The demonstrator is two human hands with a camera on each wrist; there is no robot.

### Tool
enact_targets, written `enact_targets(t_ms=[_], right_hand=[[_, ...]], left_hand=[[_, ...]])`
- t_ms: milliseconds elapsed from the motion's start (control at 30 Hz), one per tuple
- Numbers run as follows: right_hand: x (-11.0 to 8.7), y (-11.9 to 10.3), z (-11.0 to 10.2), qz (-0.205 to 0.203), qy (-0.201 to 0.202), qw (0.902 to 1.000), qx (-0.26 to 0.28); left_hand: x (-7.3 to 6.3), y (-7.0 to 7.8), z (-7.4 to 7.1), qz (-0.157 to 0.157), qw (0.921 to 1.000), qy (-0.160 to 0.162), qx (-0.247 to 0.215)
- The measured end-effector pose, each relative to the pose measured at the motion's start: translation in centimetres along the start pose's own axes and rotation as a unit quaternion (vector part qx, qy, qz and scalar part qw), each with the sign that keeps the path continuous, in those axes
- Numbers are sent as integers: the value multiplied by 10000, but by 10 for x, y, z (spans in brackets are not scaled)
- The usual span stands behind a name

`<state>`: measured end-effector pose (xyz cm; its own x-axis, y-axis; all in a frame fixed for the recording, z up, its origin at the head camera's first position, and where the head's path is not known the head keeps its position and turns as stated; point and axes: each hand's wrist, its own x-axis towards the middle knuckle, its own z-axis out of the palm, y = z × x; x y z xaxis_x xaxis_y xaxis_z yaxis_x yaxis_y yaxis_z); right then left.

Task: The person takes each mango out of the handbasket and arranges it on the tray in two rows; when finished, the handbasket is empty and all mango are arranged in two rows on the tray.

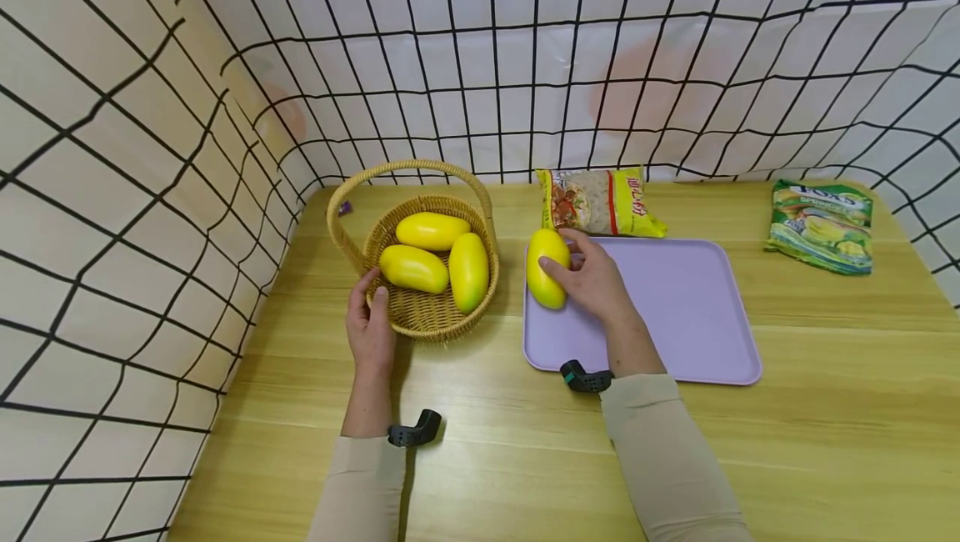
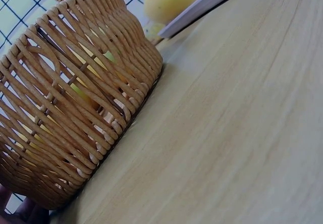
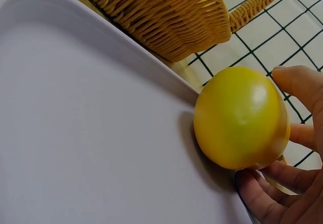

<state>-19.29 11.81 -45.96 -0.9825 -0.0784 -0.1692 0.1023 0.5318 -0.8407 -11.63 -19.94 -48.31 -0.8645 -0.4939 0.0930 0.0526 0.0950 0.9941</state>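
Over the left end of the lilac tray point(image 1: 675, 308), my right hand point(image 1: 596, 279) holds a yellow mango point(image 1: 547, 268), thumb on one side and fingers on the other. The right wrist view has the same mango point(image 3: 242, 118) close above the tray surface. My left hand point(image 1: 371, 329) grips the near left side of a round wicker basket point(image 1: 431, 329) with its thumb at the rim. Three more yellow mangoes point(image 1: 468, 271) lie inside that basket. In the left wrist view the woven wall point(image 2: 75, 93) hides most of the left hand's fingers.
Behind the tray lies a yellow food packet point(image 1: 600, 202). A green Fox's bag point(image 1: 821, 227) sits at the back right of the wooden table point(image 1: 495, 442). The basket's tall handle point(image 1: 420, 165) arches up. White cloth with black grid netting point(image 1: 510, 67) encloses the back and sides.
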Motion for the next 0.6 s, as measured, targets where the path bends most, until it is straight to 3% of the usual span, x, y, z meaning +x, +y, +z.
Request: enact_targets(t_ms=[600], right_hand=[[-2, -5, 0, -14, 73, 9994, -340]], left_hand=[[0, -1, 1, -49, 10000, 26, 15]])
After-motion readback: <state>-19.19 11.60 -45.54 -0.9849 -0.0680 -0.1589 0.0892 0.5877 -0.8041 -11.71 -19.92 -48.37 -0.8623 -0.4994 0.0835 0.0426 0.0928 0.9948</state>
